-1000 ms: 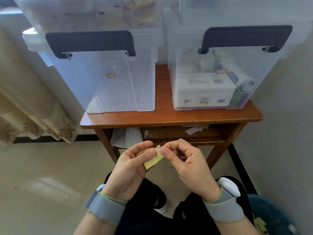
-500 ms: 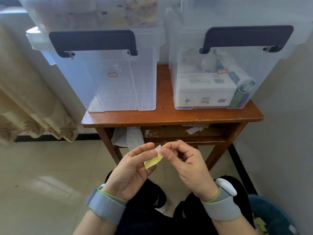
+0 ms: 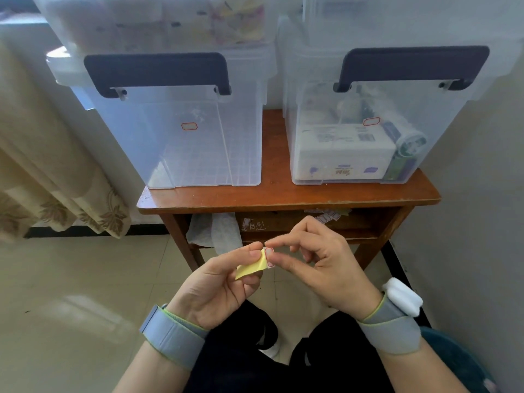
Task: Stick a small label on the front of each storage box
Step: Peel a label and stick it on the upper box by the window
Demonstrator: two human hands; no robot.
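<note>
Two clear boxes sat side by side on the table (image 3: 283,198). The left box (image 3: 198,154) had a small red-edged sticker (image 3: 189,126) on its front. The right box (image 3: 354,137) had one (image 3: 371,121) on its front too. More boxes were stacked on top of these, but their fronts were out of sight, so I could not tell if they had stickers. It looked like at least two boxes were done, and one more sticker was being made ready.

The person sat in front of the table with both hands low, over the knees. The left hand (image 3: 218,287) pinched a small yellow backing paper (image 3: 249,270) between thumb and finger, closed tight on it. The right hand (image 3: 320,268) pinched the new label (image 3: 269,256) with thumb and first finger, and its other fingers curled loosely. The label was half lifted off the yellow paper, still touching it at the edge. It had to come free next, and then go on a box front.
</note>
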